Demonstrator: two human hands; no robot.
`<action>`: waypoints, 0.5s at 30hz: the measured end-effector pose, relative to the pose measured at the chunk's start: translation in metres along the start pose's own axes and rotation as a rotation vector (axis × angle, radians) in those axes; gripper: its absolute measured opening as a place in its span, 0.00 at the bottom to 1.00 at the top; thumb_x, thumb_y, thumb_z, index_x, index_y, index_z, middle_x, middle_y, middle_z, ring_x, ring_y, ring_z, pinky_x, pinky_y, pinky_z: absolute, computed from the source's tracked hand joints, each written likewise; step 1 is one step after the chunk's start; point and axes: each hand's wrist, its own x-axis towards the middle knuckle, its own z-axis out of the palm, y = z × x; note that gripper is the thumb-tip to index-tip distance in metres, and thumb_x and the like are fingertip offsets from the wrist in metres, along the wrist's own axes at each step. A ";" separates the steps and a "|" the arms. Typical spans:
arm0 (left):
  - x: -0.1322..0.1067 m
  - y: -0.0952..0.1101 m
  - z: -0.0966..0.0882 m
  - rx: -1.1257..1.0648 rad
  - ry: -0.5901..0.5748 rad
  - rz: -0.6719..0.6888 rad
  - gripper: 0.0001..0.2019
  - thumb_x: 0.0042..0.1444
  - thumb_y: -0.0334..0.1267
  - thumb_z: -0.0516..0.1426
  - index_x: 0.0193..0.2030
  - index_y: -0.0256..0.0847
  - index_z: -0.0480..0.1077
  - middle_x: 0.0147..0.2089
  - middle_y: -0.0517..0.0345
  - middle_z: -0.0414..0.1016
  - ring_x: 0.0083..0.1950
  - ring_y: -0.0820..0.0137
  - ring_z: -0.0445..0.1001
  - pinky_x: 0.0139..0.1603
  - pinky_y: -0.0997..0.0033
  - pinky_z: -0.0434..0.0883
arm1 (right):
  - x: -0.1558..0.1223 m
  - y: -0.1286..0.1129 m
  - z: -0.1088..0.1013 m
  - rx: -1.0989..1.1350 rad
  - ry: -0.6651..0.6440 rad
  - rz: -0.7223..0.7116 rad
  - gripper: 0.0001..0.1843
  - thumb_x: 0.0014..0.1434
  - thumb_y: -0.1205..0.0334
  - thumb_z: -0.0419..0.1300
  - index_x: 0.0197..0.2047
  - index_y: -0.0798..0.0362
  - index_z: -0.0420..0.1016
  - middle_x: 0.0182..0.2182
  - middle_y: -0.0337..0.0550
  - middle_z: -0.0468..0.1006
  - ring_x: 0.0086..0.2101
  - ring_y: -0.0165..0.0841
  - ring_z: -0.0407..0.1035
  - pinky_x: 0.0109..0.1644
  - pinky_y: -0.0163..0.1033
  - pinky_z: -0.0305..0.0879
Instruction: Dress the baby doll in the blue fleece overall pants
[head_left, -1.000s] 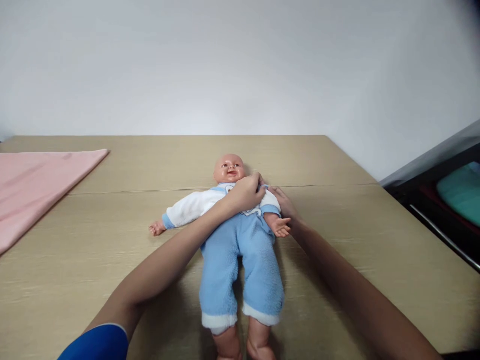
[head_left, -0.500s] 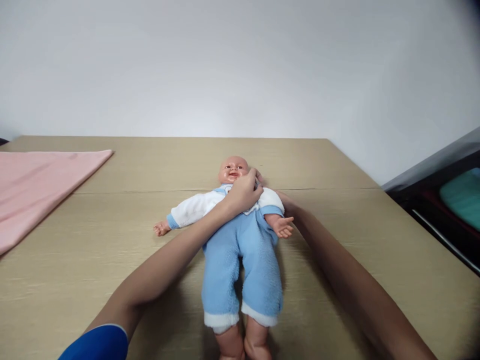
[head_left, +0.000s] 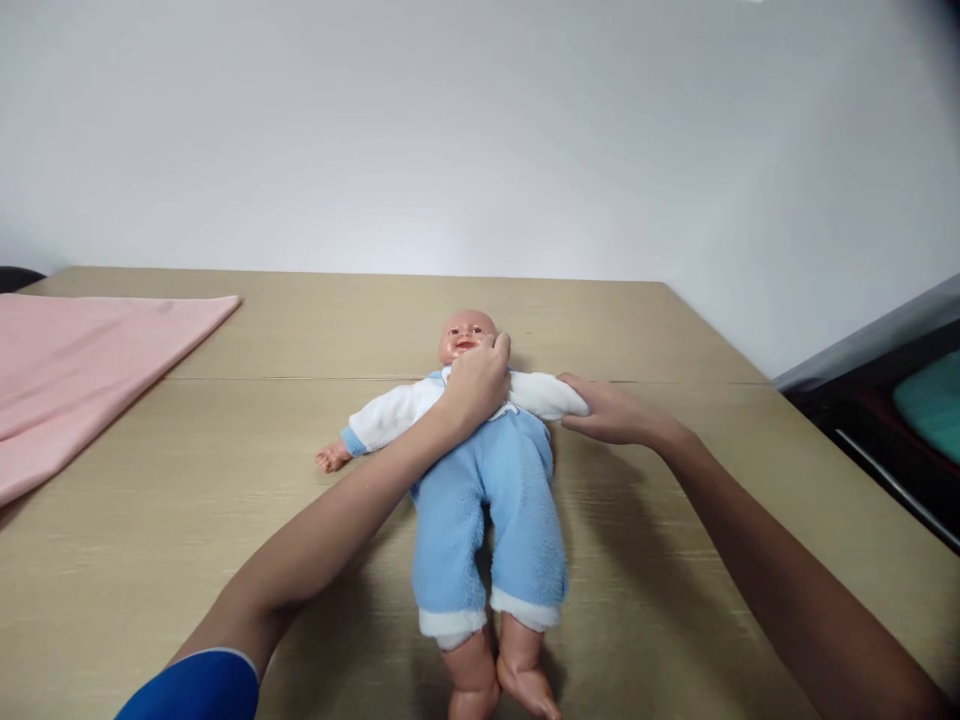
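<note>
A baby doll (head_left: pixel 519 520) in a white and blue fleece outfit lies on its back on the wooden table (head_left: pixel 225 560), its feet towards me. My left hand (head_left: pixel 477 386) is closed at the doll's collar and shoulder, just under its chin; the fingertips are partly hidden. With my right hand (head_left: pixel 609 410) I grip the end of the doll's white sleeve (head_left: pixel 546 394), holding that arm stretched out to the right. The doll's hand on that side is hidden in my grasp. Its other arm (head_left: pixel 384 418) rests on the table, pointing left.
A pink cloth (head_left: pixel 105 370) lies spread at the table's left side. Behind the table stands a pale wall (head_left: pixel 465 140). Beyond the right edge is a dark object with a green surface (head_left: pixel 934 405).
My right hand has come from behind the doll's shoulder to its sleeve end, and the arm has swung from bent downward to straight outward. My left hand stays at the collar.
</note>
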 end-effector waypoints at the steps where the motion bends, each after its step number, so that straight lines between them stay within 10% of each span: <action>1: -0.002 0.000 -0.001 -0.003 -0.005 0.004 0.13 0.70 0.27 0.54 0.58 0.36 0.71 0.58 0.35 0.80 0.52 0.49 0.83 0.47 0.56 0.75 | 0.001 0.002 0.000 -0.022 -0.016 0.001 0.22 0.57 0.58 0.69 0.55 0.45 0.81 0.45 0.44 0.90 0.40 0.49 0.82 0.43 0.46 0.75; 7: -0.040 -0.021 -0.013 -0.114 0.186 0.143 0.15 0.78 0.47 0.55 0.60 0.39 0.72 0.65 0.39 0.76 0.70 0.46 0.70 0.72 0.45 0.67 | -0.011 0.000 0.023 -0.072 0.136 -0.067 0.27 0.63 0.58 0.64 0.65 0.51 0.76 0.57 0.55 0.84 0.55 0.54 0.79 0.60 0.56 0.75; 11: -0.084 -0.048 -0.017 -0.325 0.287 0.136 0.09 0.79 0.43 0.53 0.56 0.43 0.70 0.58 0.46 0.76 0.61 0.56 0.74 0.67 0.53 0.70 | -0.031 -0.028 0.039 -0.200 0.359 -0.134 0.26 0.69 0.59 0.61 0.69 0.53 0.73 0.64 0.61 0.77 0.64 0.59 0.70 0.71 0.64 0.64; 15: -0.117 -0.061 0.000 -0.462 0.330 -0.042 0.07 0.78 0.43 0.53 0.48 0.45 0.67 0.44 0.55 0.74 0.44 0.61 0.73 0.50 0.60 0.73 | -0.033 -0.056 0.054 0.008 0.311 -0.208 0.09 0.77 0.57 0.59 0.53 0.47 0.78 0.49 0.50 0.83 0.53 0.48 0.76 0.62 0.55 0.71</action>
